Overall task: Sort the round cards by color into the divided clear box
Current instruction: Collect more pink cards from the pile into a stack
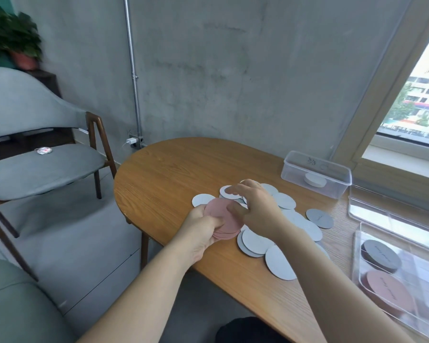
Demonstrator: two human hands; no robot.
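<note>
My left hand [200,232] grips a stack of pink round cards [221,214] above the table's left part. My right hand [256,206] hovers beside the stack with fingers spread, the thumb touching the top pink card. Several pale grey-white round cards [256,241] lie scattered on the wooden table [174,174], and one darker grey card [319,218] lies to the right. The divided clear box [391,243] stands at the right edge; it holds a dark grey stack [381,254] and a pink stack [386,292] in separate compartments.
A second clear box [292,160] with a white stack [315,180] inside stands at the back right. A clear lid [382,206] lies between the two boxes. A grey chair [42,167] stands left of the table; wall behind, window at the right.
</note>
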